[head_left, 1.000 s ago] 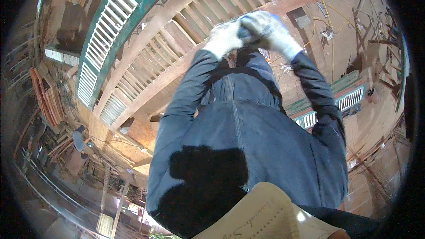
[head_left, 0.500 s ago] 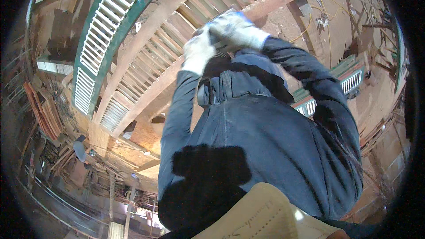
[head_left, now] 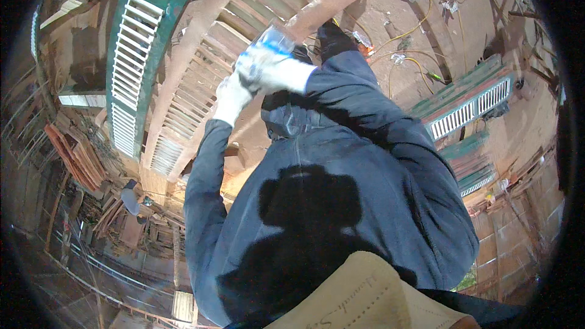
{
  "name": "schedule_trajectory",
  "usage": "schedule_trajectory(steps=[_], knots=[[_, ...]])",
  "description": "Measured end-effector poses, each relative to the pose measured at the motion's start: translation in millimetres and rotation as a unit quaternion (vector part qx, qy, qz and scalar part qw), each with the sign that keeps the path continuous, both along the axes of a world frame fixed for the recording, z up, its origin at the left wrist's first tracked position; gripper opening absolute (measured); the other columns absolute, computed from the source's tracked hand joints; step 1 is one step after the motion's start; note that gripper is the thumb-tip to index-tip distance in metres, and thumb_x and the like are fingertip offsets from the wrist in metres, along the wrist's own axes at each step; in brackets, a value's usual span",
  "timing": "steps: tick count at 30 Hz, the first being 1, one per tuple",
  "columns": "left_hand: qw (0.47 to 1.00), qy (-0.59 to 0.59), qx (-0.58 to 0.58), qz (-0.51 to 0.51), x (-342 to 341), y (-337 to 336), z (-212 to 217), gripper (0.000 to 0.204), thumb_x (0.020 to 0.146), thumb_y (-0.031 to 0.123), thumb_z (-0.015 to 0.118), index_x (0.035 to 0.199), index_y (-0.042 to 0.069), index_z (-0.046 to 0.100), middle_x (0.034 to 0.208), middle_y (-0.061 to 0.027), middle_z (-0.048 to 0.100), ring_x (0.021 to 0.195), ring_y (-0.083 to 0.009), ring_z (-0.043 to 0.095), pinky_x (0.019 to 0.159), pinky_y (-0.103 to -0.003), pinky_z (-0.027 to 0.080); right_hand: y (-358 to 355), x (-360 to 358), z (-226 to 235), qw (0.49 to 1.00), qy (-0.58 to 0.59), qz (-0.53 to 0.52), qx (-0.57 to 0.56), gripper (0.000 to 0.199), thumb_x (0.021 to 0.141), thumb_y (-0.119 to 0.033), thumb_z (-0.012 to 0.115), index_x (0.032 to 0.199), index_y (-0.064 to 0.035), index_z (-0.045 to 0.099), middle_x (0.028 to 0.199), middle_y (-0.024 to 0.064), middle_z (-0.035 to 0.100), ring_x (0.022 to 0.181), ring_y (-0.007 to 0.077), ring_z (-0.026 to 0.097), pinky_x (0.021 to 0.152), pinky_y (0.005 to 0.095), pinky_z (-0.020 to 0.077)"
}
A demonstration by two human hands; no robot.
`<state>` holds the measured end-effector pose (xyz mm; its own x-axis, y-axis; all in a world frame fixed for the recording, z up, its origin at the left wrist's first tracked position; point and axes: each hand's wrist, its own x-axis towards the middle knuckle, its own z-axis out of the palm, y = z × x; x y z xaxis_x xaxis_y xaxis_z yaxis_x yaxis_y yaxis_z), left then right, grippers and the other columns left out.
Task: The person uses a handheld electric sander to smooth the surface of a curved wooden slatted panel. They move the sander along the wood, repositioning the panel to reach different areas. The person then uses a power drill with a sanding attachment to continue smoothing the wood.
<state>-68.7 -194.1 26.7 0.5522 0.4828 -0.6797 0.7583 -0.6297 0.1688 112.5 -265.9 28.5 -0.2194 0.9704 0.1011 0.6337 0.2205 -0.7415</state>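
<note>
Both my hands wear whitish work gloves and come together over a long louvred shutter point(head_left: 183, 67) with a pinkish-brown wooden frame. My right hand point(head_left: 268, 68) is closed around a small greyish, partly see-through piece point(head_left: 279, 38), with bright blue beside it; its kind is unclear. That piece lies against the shutter's slats or just above them. Right below, my left hand point(head_left: 233, 94) meets the right one near the shutter's near rail. Its fingertips are hidden behind the right glove and blurred.
A green shutter with white slats point(head_left: 137, 42) lies along the far left side. More green shutters point(head_left: 472, 109) rest on the ground to the right. Yellow cords point(head_left: 420, 24) trail over the dirt. Stacked reddish boards point(head_left: 73, 155) and scrap wood lie at left.
Both hands have moved left and slightly down in the picture, along the shutter. My right forearm now reaches further across, and more ground and shutters show at right.
</note>
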Motion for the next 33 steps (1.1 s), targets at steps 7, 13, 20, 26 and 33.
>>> schedule_trajectory(steps=[7, 13, 20, 26, 33], knots=[[0.99, -0.126, -0.056, -0.022, 208.4, -10.2, 23.9, 0.077, 0.072, 0.065, 0.068, 0.129, 0.017, 0.05, 0.109, -0.0203, 0.066, 0.102, -0.0379, 0.063, 0.088, -0.048, 0.048, -27.0, 177.0, 24.2, 0.987, -0.12, -0.059, -0.09, 0.042, 0.061, -0.04, 0.079, 0.092, -0.0133, 0.068, 0.091, 0.0107, 0.067, 0.087, 0.0306, 0.065, 0.075, 0.0406, 0.053], [0.988, -0.148, -0.036, -0.003, 307.1, -2.0, 20.5, 0.06, 0.073, 0.034, 0.063, 0.127, 0.009, 0.051, 0.106, -0.022, 0.067, 0.101, -0.0372, 0.064, 0.088, -0.047, 0.049, -21.1, 271.5, 54.2, 0.979, -0.17, -0.083, -0.081, 0.036, 0.055, -0.041, 0.079, 0.078, -0.0149, 0.068, 0.083, 0.0101, 0.069, 0.078, 0.0297, 0.066, 0.068, 0.0404, 0.053], [0.991, -0.127, -0.045, -0.006, 237.8, 18.9, 35.0, 0.052, 0.074, 0.031, 0.06, 0.121, 0.01, 0.054, 0.105, -0.0218, 0.067, 0.103, -0.0373, 0.063, 0.088, -0.047, 0.049, -4.3, 208.8, 40.1, 0.98, -0.174, -0.055, -0.082, 0.038, 0.055, -0.035, 0.08, 0.088, -0.0179, 0.072, 0.09, 0.0079, 0.07, 0.084, 0.0273, 0.068, 0.07, 0.0388, 0.054], [0.999, 0.011, -0.014, -0.036, 67.9, 27.6, 12.7, 0.066, 0.076, 0.04, 0.067, 0.134, 0.015, 0.046, 0.107, -0.0234, 0.066, 0.1, -0.04, 0.063, 0.088, -0.049, 0.049, 12.7, 39.3, 18.1, 0.981, -0.139, -0.032, -0.133, 0.064, 0.048, -0.057, 0.085, 0.089, -0.0111, 0.071, 0.089, 0.0097, 0.069, 0.087, 0.0281, 0.067, 0.077, 0.0391, 0.054], [0.999, 0.013, 0.011, 0.037, -97.8, 3.2, 5.1, 0.061, 0.062, 0.034, 0.082, 0.112, 0.004, 0.062, 0.101, -0.0213, 0.068, 0.097, -0.0393, 0.063, 0.087, -0.045, 0.05, 7.3, -101.0, -17.0, 0.991, -0.131, -0.011, 0.04, 0.019, 0.066, -0.026, 0.07, 0.08, -0.0139, 0.071, 0.082, 0.0055, 0.07, 0.076, 0.0258, 0.068, 0.064, 0.0399, 0.0542]])
